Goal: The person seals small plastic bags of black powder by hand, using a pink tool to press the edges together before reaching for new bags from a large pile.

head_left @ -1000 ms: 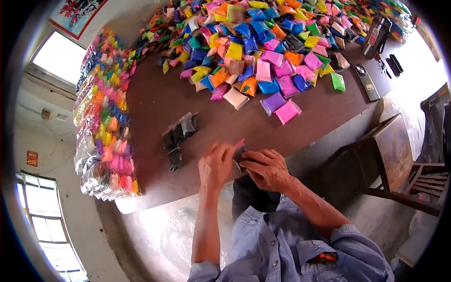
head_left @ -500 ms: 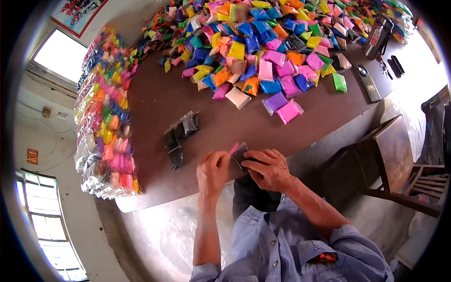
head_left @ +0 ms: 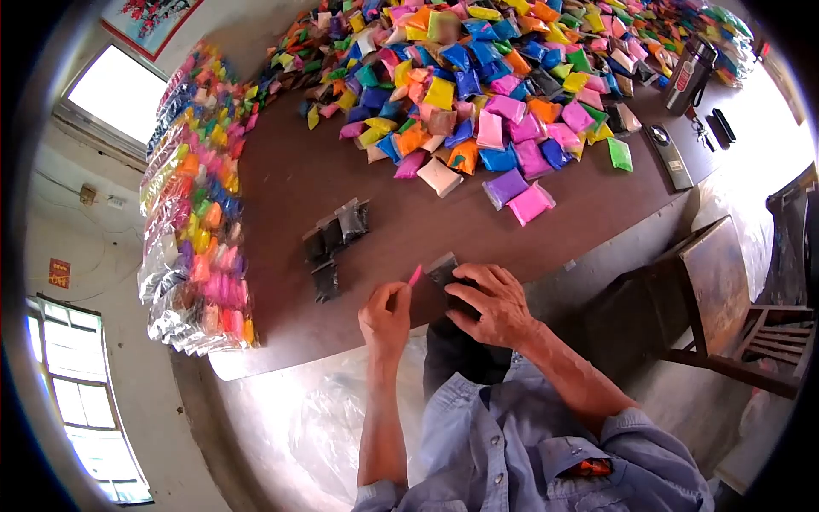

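My left hand (head_left: 386, 320) is closed round a small pink stick (head_left: 415, 275), whose tip pokes up above the fingers. Just right of it, my right hand (head_left: 492, 305) grips a small clear packet with dark contents (head_left: 443, 270) at the table's front edge; the fingers cover its right side. Several black packets (head_left: 334, 238) lie together on the brown table (head_left: 290, 183), up and left of my hands. What is inside my left fist beyond the stick is hidden.
A large heap of colourful packets (head_left: 486, 111) spreads over the back. Stacked bagged packets (head_left: 200, 205) line the left edge. A flask (head_left: 689, 75), a grey metallic object (head_left: 670, 158) and keys (head_left: 702, 132) lie at right. A wooden chair (head_left: 715, 277) stands right of the table.
The pink stick in my left hand has come away from the dark packet, leaving a small gap. My right hand still holds the packet. The view has shifted slightly.
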Demonstrator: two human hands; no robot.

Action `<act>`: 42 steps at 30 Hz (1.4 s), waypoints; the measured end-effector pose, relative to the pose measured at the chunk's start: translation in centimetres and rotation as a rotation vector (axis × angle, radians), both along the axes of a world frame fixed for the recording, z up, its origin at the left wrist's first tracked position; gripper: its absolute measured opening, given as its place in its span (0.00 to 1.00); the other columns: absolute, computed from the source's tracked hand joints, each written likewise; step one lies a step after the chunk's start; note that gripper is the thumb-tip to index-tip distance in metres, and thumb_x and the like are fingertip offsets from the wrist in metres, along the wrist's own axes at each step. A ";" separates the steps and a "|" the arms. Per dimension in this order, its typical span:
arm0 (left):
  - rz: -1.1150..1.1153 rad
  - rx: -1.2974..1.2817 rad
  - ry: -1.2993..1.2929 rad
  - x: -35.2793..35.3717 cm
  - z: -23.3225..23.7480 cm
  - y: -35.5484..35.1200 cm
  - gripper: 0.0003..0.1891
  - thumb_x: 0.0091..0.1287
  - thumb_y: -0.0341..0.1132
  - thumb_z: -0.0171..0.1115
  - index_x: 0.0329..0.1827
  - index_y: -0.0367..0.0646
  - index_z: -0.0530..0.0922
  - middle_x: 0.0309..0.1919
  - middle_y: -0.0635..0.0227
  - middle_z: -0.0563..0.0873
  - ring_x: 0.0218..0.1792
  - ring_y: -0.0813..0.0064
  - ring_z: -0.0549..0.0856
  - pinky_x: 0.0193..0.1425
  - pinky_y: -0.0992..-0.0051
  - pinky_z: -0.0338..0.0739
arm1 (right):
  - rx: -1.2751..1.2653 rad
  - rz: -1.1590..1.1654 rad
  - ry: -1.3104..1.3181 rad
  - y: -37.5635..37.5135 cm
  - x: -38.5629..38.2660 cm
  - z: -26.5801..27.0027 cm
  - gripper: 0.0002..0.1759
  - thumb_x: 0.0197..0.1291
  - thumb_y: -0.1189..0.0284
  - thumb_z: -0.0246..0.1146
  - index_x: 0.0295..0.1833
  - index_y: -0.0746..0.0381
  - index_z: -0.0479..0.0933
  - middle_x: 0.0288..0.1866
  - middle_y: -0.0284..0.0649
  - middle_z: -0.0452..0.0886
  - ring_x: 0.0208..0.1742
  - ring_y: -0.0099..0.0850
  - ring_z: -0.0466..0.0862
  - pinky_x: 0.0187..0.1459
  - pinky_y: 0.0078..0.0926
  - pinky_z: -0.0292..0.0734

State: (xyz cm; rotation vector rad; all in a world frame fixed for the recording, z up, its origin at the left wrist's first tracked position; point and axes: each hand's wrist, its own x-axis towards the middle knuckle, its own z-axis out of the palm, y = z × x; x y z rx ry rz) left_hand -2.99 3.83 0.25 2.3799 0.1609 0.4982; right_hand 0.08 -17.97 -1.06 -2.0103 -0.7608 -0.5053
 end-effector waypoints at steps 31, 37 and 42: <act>-0.048 0.198 -0.072 2.6 -0.1 -3.4 0.02 0.68 0.29 0.73 0.41 0.44 0.89 0.33 0.59 0.89 0.32 0.52 0.89 0.37 0.60 0.83 | -0.038 -0.295 -0.026 0.3 0.6 -0.9 0.17 0.52 0.79 0.75 0.49 0.57 0.86 0.52 0.39 0.85 0.50 0.43 0.87 0.51 0.39 0.84; -0.065 0.042 -0.046 3.9 1.6 -3.5 0.03 0.70 0.32 0.71 0.40 0.44 0.88 0.34 0.59 0.90 0.34 0.50 0.89 0.38 0.59 0.84 | 0.009 -0.286 -0.050 0.2 0.7 -1.2 0.16 0.52 0.79 0.74 0.48 0.58 0.86 0.51 0.40 0.86 0.50 0.43 0.88 0.50 0.39 0.83; -0.241 0.135 0.021 3.6 2.6 -5.3 0.04 0.73 0.34 0.69 0.41 0.45 0.87 0.35 0.60 0.89 0.36 0.51 0.89 0.40 0.57 0.83 | 0.018 -0.274 -0.068 0.3 0.9 -1.7 0.19 0.51 0.79 0.75 0.50 0.57 0.85 0.52 0.40 0.86 0.50 0.42 0.87 0.49 0.38 0.81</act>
